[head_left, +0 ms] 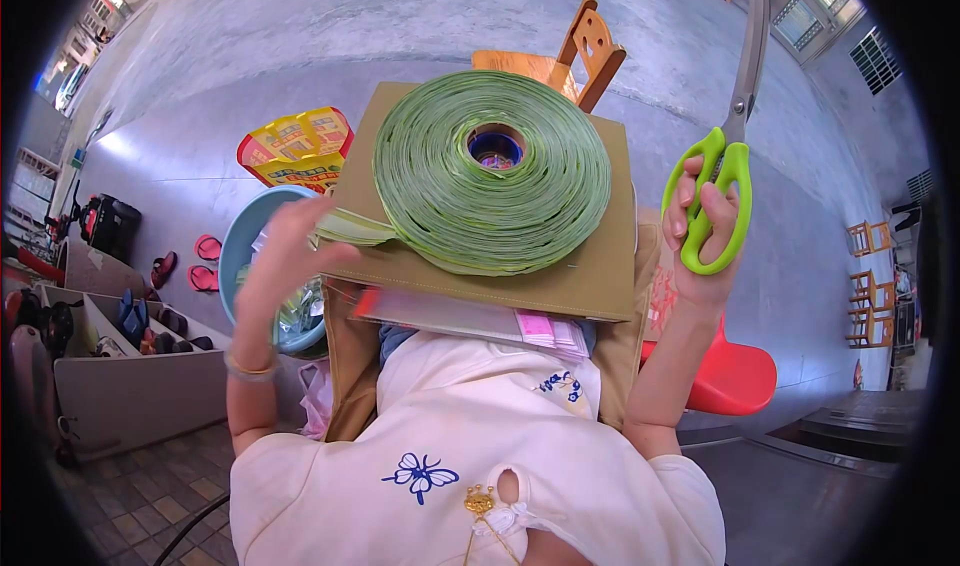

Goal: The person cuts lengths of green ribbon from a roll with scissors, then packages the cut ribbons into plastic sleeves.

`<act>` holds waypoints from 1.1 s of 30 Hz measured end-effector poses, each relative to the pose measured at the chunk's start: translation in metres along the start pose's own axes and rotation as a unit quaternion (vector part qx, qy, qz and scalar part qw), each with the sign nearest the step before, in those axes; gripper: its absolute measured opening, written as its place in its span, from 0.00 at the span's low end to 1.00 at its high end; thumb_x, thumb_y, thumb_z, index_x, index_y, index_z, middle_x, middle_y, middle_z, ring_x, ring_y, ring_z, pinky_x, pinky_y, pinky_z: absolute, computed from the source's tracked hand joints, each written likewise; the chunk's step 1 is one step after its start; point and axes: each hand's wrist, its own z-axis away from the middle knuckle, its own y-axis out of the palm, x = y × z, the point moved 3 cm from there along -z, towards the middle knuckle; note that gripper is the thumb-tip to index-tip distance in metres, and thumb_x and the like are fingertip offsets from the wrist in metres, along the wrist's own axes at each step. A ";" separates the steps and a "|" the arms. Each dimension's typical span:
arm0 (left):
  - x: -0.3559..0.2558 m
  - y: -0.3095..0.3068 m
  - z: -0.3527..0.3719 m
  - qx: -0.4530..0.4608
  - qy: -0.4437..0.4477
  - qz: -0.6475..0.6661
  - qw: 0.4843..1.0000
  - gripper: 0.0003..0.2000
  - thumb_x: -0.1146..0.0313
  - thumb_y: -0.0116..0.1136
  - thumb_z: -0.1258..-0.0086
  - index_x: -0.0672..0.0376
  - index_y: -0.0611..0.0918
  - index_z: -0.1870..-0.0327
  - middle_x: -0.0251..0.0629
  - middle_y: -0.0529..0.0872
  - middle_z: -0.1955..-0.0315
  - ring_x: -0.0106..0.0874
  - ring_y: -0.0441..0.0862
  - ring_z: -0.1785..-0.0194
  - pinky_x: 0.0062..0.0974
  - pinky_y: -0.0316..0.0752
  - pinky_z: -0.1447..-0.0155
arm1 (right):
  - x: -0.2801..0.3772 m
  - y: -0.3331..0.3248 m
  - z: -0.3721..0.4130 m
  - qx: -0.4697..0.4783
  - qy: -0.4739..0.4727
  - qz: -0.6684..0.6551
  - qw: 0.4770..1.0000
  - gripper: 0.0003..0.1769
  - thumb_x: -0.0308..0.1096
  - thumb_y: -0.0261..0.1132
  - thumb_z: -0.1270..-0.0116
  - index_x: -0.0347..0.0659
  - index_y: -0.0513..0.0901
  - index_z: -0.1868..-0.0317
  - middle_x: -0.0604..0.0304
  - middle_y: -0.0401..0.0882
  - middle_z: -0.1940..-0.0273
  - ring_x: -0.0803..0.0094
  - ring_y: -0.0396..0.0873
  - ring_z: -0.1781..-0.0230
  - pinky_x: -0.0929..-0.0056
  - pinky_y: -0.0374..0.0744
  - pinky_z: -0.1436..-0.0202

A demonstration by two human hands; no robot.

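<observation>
A large roll of green ribbon-like strip (560, 201) lies flat on a brown board (500, 291) over my lap. Its loose end (355, 228) sticks out to the left, beside my left hand (295, 256). That hand is slightly blurred, with its fingers apart and nothing visibly gripped. My right hand (705, 231) is raised at the right and holds green-handled scissors (738, 126), with fingers through the handle loops and the blades pointing up. Papers with a pink piece (535, 326) show under the board's near edge.
Left of the board are a blue basin (245, 236) holding plastic packets and a yellow and red bag (298, 146). A wooden chair (590, 51) stands beyond the board, a red seat (735, 376) at the right. A shoe rack (120, 391) and red slippers (203, 278) are farther left.
</observation>
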 end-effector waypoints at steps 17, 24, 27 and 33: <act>-0.015 0.069 0.002 0.049 0.070 -0.046 0.995 0.05 0.69 0.63 0.52 0.59 0.81 0.78 0.40 0.78 0.83 0.37 0.75 0.71 0.32 0.67 0.60 | -0.001 0.004 0.007 0.001 0.004 -0.001 1.000 0.16 0.33 0.57 0.39 0.30 0.72 0.55 0.63 0.71 0.75 0.81 0.68 0.83 0.84 0.65 0.85; 0.034 0.007 0.020 0.048 -0.070 -0.142 0.986 0.23 0.59 0.71 0.61 0.58 0.82 0.60 0.41 0.78 0.53 0.38 0.70 0.44 0.40 0.58 0.39 | -0.005 0.004 0.003 -0.009 0.011 -0.028 1.000 0.16 0.33 0.57 0.40 0.30 0.72 0.56 0.63 0.70 0.75 0.80 0.68 0.84 0.84 0.65 0.86; 0.004 0.031 0.009 0.082 0.029 0.015 0.996 0.26 0.59 0.72 0.63 0.58 0.81 0.59 0.42 0.79 0.55 0.41 0.70 0.45 0.38 0.57 0.36 | -0.010 0.011 0.004 0.012 0.028 -0.049 0.998 0.15 0.32 0.57 0.41 0.31 0.71 0.57 0.62 0.69 0.75 0.80 0.67 0.84 0.84 0.65 0.86; -0.068 0.079 -0.011 0.222 0.116 0.046 0.967 0.14 0.61 0.67 0.52 0.61 0.82 0.69 0.40 0.81 0.77 0.40 0.78 0.66 0.33 0.70 0.56 | -0.014 0.014 0.006 0.085 0.034 -0.103 0.990 0.13 0.38 0.59 0.38 0.36 0.69 0.65 0.61 0.68 0.76 0.80 0.65 0.86 0.84 0.64 0.87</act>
